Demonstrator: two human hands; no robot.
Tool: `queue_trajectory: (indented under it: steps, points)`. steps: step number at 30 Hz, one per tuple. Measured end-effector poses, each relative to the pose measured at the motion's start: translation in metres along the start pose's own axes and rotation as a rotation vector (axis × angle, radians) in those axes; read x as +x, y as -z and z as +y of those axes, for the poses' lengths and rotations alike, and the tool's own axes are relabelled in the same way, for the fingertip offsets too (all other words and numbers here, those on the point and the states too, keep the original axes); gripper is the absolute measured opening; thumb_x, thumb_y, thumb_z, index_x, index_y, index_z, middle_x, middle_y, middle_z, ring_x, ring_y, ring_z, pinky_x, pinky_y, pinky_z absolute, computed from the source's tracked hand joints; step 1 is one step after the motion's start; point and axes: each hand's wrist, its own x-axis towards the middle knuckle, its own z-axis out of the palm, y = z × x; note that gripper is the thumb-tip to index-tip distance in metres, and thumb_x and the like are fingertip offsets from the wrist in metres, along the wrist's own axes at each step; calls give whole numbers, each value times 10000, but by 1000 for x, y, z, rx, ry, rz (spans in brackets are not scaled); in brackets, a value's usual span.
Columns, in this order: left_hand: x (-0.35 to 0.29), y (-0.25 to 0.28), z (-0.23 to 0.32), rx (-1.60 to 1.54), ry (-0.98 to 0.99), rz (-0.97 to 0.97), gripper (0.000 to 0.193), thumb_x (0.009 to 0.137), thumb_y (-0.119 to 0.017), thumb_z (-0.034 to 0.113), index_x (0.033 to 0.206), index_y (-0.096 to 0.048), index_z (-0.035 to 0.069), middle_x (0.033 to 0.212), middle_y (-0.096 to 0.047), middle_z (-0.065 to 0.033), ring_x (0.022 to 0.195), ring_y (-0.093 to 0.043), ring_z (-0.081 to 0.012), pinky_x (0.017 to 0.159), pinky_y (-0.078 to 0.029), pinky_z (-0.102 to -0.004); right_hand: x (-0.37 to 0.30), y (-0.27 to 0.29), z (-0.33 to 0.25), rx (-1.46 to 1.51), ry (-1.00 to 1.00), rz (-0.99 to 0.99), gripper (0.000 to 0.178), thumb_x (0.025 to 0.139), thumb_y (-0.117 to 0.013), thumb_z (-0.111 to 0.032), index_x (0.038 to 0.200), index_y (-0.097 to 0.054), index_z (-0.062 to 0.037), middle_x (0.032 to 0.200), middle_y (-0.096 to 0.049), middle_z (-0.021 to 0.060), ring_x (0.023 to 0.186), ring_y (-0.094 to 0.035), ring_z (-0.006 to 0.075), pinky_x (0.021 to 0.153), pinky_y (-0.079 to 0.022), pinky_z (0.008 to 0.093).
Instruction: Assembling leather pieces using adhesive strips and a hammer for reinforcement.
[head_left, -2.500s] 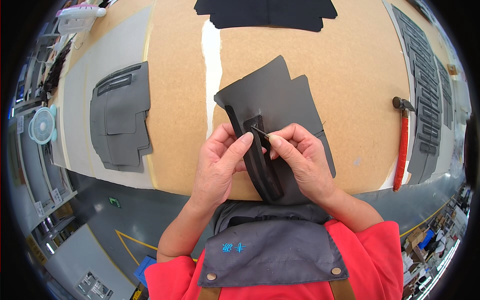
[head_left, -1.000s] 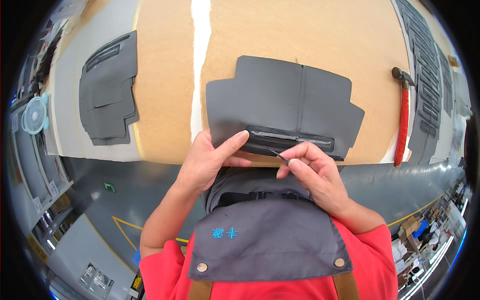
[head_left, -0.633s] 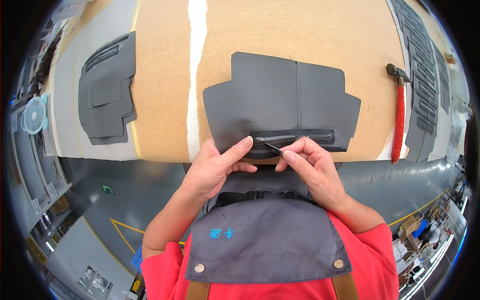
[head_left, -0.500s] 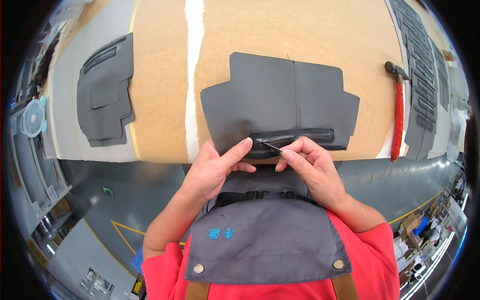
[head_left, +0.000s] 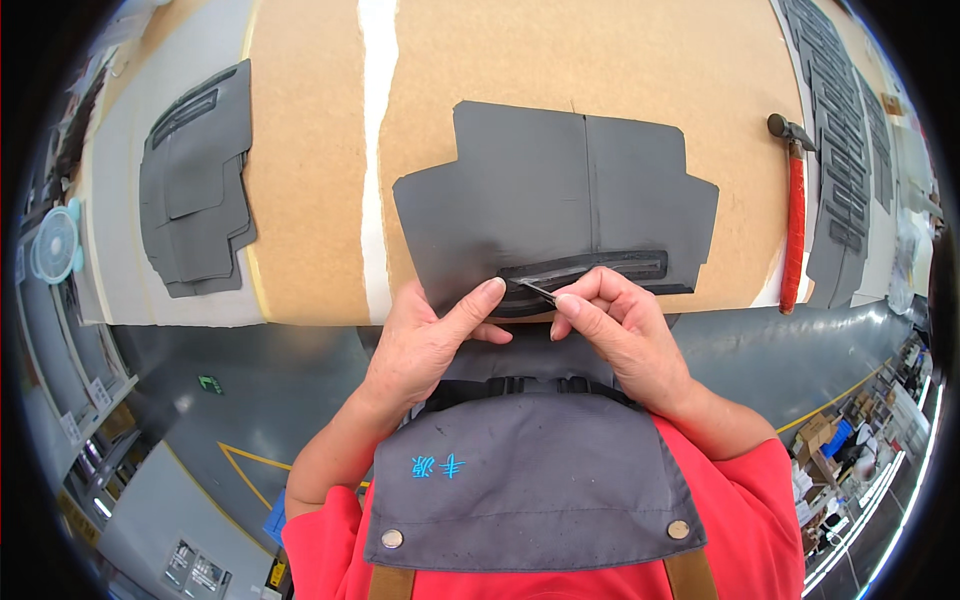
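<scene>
A flat grey leather-like panel (head_left: 520,190) with stepped corners lies before me, a seam running down its middle. Along its near edge is a long, curved black-edged slot (head_left: 600,264). My left hand (head_left: 425,335) grips the panel's near edge at the slot's left end, thumb on top and the other fingers mostly hidden underneath. Pinched between thumb and fingers of my right hand (head_left: 620,335) is a thin dark pointed tool (head_left: 538,291). Its tip touches the left part of the slot, close to my left thumb; whether it is tweezers or a pick I cannot tell.
Brown board with a torn white strip (head_left: 374,180) covers the table. A hammer (head_left: 795,215) with a red handle lies to the right, beside rows of dark slotted pieces (head_left: 838,150). Stacked grey panels (head_left: 200,185) lie at left, near a light-blue fan (head_left: 57,243).
The view has shifted slightly, so the panels at left sit farther left. Both hands keep nearly the same hold, and the tool's tip stays at the slot's left part.
</scene>
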Motion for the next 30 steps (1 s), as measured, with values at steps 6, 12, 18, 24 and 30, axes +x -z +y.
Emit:
queue_trajectory:
  steps: [6,12,18,24,30]
  points:
    - [-1,-3,0,-18,13,24,341,1052,-621,161,1360,-533,41,1232,-676,-104,1068,-699,-204,761,-619,-326,0,-2,0,-13,-7,10,221,1043,-664,-247,1039,-627,-29,914,-680,19,886,-617,64,836,-482,239]
    - [-2,-2,-2,-25,5,19,345,1053,-619,155,1365,-525,41,1234,-672,-103,1067,-699,-204,755,-622,-331,1,-4,-2,-40,-5,25,166,1046,-652,-201,1024,-636,-36,886,-683,29,864,-618,92,858,-483,268]
    - [-3,-2,-3,-19,15,35,379,1049,-622,144,1391,-493,47,1239,-658,-105,1060,-698,-208,746,-630,-340,2,-3,5,-18,32,17,195,1041,-664,-212,1014,-622,-23,895,-670,16,863,-621,68,809,-489,236]
    - [-3,-3,-3,-31,23,40,382,1048,-624,147,1393,-490,53,1245,-654,-106,1063,-696,-206,746,-631,-340,3,-3,6,-13,37,22,188,1041,-665,-206,1007,-619,-26,889,-667,13,858,-618,66,792,-483,233]
    - [-5,-4,-2,-36,21,43,404,1043,-635,165,1401,-481,56,1257,-650,-104,1072,-690,-205,747,-628,-337,3,-3,7,-23,37,25,194,1037,-670,-211,1007,-620,-27,886,-668,14,853,-615,64,780,-476,229]
